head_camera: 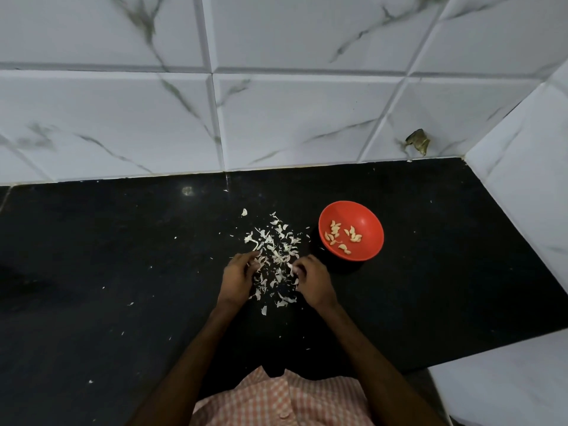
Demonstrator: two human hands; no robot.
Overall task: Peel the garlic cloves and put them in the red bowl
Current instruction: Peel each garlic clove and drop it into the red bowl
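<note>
Dim, soft focus — wide-angle bending at edges.

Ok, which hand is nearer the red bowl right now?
Right. The right hand is just left of the red bowl, not touching it; the left hand is farther left, across the pile of garlic skins.
</note>
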